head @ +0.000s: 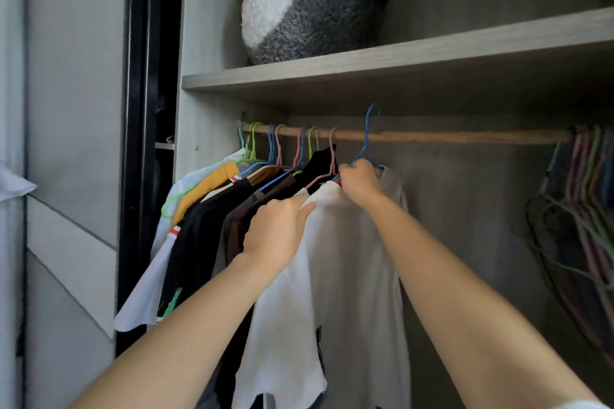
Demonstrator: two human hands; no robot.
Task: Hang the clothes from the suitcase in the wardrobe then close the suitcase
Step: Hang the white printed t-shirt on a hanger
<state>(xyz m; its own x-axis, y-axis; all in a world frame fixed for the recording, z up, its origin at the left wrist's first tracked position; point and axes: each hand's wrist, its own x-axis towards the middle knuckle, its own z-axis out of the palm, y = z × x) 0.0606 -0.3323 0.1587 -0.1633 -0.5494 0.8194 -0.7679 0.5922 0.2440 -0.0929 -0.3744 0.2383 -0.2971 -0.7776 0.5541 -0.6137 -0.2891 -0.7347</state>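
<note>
White shirt (349, 259) on a blue hanger (367, 133) sits inside the open wardrobe, just right of a row of hung clothes (206, 209) on the wooden rail (448, 136). A shelf (398, 60) above carries a grey-and-white plush toy (315, 0); spare hangers (584, 209) cluster at the rail's far right. Both arms reach up and forward. Right hand (360, 181) grips the hanger at the collar — hook raised above the rail, not seated. Left hand (274, 232) lies on the shirt's left shoulder, fingers fairly straight — pinch undetermined. Shirt hangs lengthwise, collar up, hem down.
</note>
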